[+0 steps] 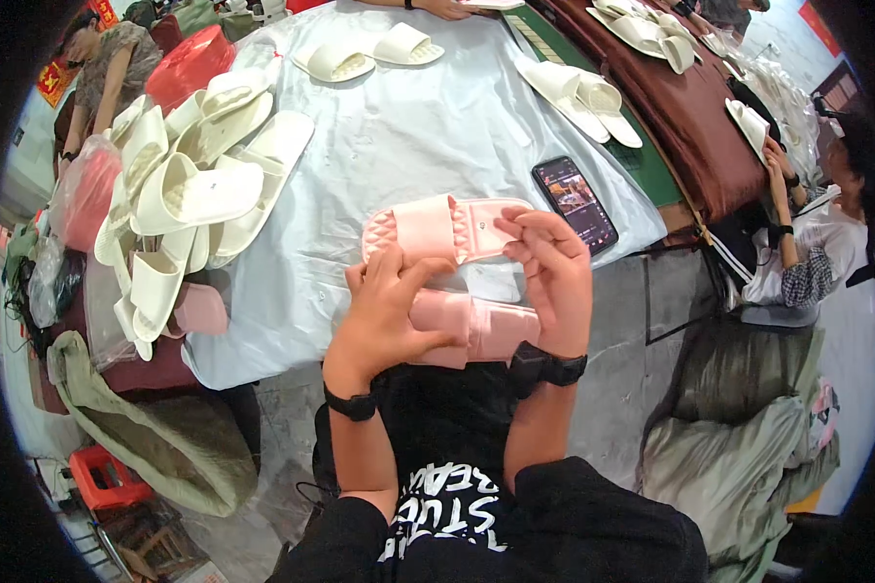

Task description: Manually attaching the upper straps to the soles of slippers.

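Two pink slippers lie at the table's near edge, in front of me. The farther pink slipper (424,229) has a ridged insole and a small white label near its heel. Below it, the nearer pink slipper (501,330) is partly covered by my hands. My left hand (384,316) reaches over the two, thumb and fingers apart, fingertips at the farther slipper's near edge. At that slipper's heel, my right hand (557,277) has thumb and fingertips pinched together; whatever is between them is too small to make out.
A pile of white slippers (199,189) stands at the left, with a pink slipper (201,309) beneath. White pairs lie at the far side (369,53) and right (581,100). A phone (575,204) lies right of my hands. A co-worker (817,223) holds a white slipper (749,128).
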`<state>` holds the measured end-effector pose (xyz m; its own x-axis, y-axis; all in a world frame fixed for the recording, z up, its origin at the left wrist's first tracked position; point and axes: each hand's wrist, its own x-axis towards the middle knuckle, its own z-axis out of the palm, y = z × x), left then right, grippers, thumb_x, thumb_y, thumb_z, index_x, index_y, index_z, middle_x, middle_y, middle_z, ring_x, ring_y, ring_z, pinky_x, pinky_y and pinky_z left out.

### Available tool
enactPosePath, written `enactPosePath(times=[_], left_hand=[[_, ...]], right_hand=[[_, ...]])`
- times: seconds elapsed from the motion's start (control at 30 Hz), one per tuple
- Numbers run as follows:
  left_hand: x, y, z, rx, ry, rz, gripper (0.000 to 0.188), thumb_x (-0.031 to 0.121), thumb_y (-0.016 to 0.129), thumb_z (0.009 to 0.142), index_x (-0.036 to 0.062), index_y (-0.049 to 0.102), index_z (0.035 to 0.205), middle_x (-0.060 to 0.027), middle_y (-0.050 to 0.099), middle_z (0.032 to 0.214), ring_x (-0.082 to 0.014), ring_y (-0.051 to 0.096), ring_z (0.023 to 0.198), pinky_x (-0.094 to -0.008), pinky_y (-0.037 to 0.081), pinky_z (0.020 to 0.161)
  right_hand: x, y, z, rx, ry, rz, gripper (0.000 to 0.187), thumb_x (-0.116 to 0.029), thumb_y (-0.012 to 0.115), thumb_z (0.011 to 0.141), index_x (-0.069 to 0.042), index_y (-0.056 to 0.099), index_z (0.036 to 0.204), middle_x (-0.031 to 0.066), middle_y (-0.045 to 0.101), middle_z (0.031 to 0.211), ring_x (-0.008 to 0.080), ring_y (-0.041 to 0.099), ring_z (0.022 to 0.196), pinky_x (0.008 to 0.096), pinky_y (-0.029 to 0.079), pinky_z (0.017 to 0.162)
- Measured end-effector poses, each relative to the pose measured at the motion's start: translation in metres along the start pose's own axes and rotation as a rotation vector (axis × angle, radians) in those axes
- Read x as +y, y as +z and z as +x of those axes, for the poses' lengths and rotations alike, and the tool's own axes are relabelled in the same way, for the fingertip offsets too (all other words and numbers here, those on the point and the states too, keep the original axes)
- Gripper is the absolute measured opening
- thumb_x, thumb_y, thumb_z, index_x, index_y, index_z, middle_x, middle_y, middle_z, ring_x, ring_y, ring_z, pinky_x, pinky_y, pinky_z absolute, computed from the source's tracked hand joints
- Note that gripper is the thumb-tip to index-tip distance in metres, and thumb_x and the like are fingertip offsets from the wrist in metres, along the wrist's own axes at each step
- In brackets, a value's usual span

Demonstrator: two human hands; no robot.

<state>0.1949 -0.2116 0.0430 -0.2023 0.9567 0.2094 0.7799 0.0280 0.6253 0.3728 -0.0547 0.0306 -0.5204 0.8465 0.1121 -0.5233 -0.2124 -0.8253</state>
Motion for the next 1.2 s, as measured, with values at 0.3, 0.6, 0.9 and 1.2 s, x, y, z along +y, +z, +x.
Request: enactPosePath(times=[0.3, 0.6, 0.9, 1.2], left_hand=[[-0.019, -0.001, 0.002, 0.102, -0.011, -0.016, 0.049, 0.034, 0.092, 0.075, 0.0184, 0.074, 0.117, 0.0008, 0.068, 0.108, -0.0222, 0.059, 0.111, -0.0391, 0.032, 0.100], [0.002, -0.006, -0.006, 0.059, -0.050, -0.040, 0.045, 0.025, 0.083, 0.086, 0.0117, 0.068, 0.126, -0.0099, 0.059, 0.105, -0.0316, 0.058, 0.109, -0.0464, 0.044, 0.094], [-0.003, -0.011, -0.014, -0.022, 0.041, -0.049, 0.098, 0.030, 0.101, 0.055, 0.0081, 0.056, 0.139, -0.0162, 0.053, 0.122, -0.0415, 0.054, 0.116, -0.0478, 0.045, 0.104], [-0.037, -0.002, -0.003, 0.274, -0.081, -0.115, 0.055, 0.019, 0.091, 0.075, 0.0055, 0.063, 0.121, -0.0150, 0.060, 0.107, -0.0366, 0.060, 0.102, -0.0447, 0.050, 0.090]], right_hand=[[-0.007, -0.035, 0.003, -0.338, -0.028, 0.667, 0.054, 0.002, 0.040, 0.096, 0.015, 0.051, 0.147, 0.0360, 0.048, 0.157, 0.0478, 0.045, 0.150, 0.0510, 0.052, 0.116], [0.005, -0.013, -0.001, -0.348, -0.165, 0.222, 0.022, 0.015, 0.057, 0.094, 0.010, 0.074, 0.107, 0.0232, 0.071, 0.120, 0.0338, 0.070, 0.119, 0.0380, 0.060, 0.096], [-0.002, 0.007, -0.006, -0.228, 0.024, -0.271, 0.020, 0.001, 0.065, 0.102, 0.010, 0.075, 0.117, 0.0165, 0.078, 0.094, 0.0196, 0.075, 0.085, 0.0307, 0.057, 0.067], [0.004, -0.008, -0.002, -0.224, -0.100, -0.978, 0.010, -0.006, 0.078, 0.092, 0.003, 0.079, 0.096, 0.0092, 0.073, 0.077, 0.0132, 0.060, 0.064, 0.0314, 0.047, 0.060]])
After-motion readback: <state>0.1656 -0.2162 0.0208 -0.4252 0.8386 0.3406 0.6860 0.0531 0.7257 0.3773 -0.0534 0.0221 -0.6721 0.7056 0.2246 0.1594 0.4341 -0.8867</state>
